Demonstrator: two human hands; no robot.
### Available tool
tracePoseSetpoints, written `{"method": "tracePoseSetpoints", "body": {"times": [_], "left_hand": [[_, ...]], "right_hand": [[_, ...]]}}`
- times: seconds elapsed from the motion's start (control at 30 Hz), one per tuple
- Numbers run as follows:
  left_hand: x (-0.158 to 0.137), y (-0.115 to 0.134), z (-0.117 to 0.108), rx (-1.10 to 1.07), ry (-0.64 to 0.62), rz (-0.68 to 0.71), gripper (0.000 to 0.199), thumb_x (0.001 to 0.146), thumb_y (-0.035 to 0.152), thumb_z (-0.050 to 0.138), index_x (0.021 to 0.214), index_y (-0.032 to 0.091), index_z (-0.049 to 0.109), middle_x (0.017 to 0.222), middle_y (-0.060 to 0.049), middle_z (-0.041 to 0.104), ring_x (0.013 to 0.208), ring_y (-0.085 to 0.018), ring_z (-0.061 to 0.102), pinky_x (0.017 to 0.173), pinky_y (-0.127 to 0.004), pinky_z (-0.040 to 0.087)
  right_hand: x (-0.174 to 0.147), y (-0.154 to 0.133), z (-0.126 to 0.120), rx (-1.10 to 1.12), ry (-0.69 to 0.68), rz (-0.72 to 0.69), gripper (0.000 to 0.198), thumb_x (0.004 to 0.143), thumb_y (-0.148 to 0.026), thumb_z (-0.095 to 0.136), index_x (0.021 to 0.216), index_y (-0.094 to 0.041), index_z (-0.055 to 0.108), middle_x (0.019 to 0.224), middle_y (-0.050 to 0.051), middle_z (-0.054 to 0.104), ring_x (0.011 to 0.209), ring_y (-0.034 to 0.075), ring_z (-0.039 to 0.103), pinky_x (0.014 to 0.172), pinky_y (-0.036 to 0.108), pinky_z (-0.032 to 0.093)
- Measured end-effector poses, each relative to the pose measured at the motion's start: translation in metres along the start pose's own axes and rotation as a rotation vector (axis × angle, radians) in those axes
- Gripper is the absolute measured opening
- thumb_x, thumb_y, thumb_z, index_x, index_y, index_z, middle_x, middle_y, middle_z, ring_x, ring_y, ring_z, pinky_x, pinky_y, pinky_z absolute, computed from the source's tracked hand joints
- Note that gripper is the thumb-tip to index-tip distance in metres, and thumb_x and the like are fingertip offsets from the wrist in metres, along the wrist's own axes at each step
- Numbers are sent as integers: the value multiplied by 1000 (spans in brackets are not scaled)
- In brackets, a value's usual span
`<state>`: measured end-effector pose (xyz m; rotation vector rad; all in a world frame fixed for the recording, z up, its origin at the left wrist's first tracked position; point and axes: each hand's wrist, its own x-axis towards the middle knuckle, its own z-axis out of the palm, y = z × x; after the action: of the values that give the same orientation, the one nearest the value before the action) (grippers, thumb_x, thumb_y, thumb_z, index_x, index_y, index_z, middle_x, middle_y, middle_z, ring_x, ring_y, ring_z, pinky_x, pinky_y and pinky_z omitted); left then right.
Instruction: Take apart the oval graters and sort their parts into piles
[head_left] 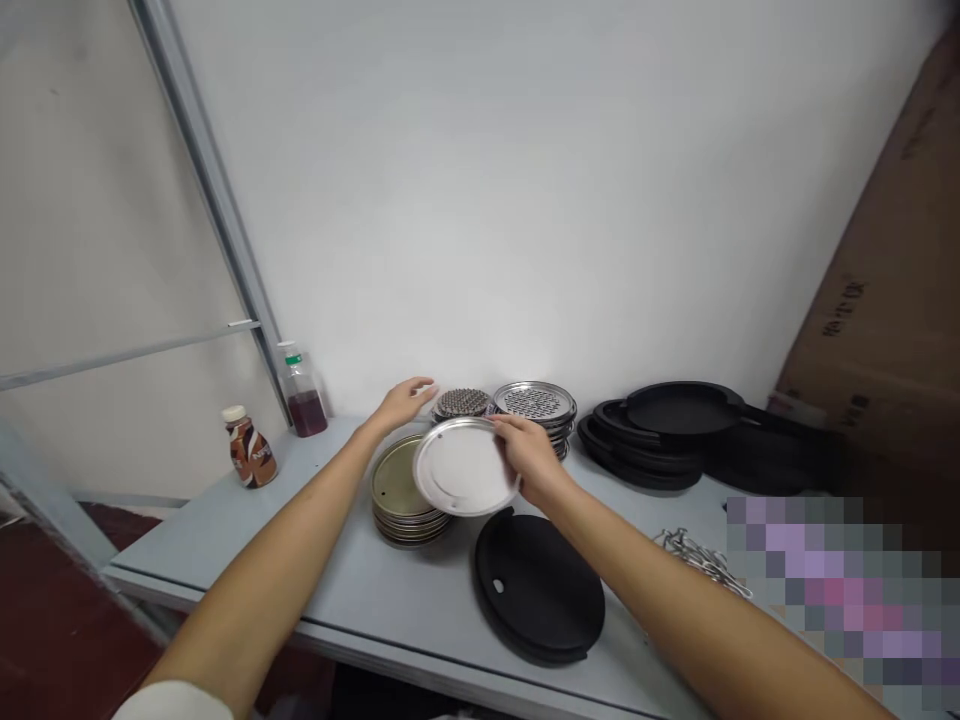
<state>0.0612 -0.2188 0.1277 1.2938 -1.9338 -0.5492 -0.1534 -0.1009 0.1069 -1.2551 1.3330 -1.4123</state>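
A round silver metal plate [466,468] is tilted in my right hand [531,455], which grips its right rim. Just left of it, a stack of gold-toned round plates [397,480] sits on the table, partly covered from view by the silver plate. My left hand [407,402] reaches past that stack with fingers apart and nothing in them, close to a spiked round metal disc [461,403]. Beside that disc stands a stack of perforated metal discs [535,402]. Below my right hand lies a round black piece [540,590] with a small hole.
Several black round pans or trays [667,430] are piled at the back right. Metal hooks or clips [701,560] lie near my right forearm. A brown-labelled bottle [249,450] and a clear bottle of dark red liquid [304,400] stand at left. A cardboard box [862,310] rises at right.
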Motion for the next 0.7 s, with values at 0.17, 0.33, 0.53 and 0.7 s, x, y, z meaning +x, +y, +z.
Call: {"method": "tracePoseSetpoints", "body": {"times": [0.17, 0.33, 0.53, 0.7], "left_hand": [[-53, -23, -23, -158, -101, -153, 65, 87, 65, 46, 128, 17, 60, 134, -15, 60, 121, -29, 58, 98, -41, 47], [-88, -28, -20, -348, -257, -198, 57, 81, 55, 64, 129, 24, 61, 137, -8, 58, 123, -26, 57, 102, -35, 46], [-92, -26, -27, -437, -249, -273, 59, 68, 44, 78, 121, 23, 67, 134, -7, 61, 125, -31, 54, 110, -42, 37], [-96, -18, -27, -275, -180, -228, 47, 69, 44, 73, 113, 28, 71, 131, -2, 63, 127, -30, 52, 112, -42, 33]], "right_hand": [[21, 7, 56, -208, 29, -118, 30, 83, -19, 50, 97, -18, 76, 108, 9, 74, 108, 25, 65, 95, 34, 46], [16, 15, 71, -410, -70, -208, 26, 87, -23, 52, 89, -16, 77, 95, 12, 76, 97, 25, 69, 90, 32, 45], [2, 12, -25, -601, -286, -332, 26, 82, -32, 65, 103, -20, 75, 93, 5, 76, 88, 21, 68, 83, 27, 46], [-4, 27, -117, -797, -451, -262, 39, 75, -44, 71, 104, -19, 75, 87, 8, 76, 77, 24, 68, 70, 30, 47]]}}
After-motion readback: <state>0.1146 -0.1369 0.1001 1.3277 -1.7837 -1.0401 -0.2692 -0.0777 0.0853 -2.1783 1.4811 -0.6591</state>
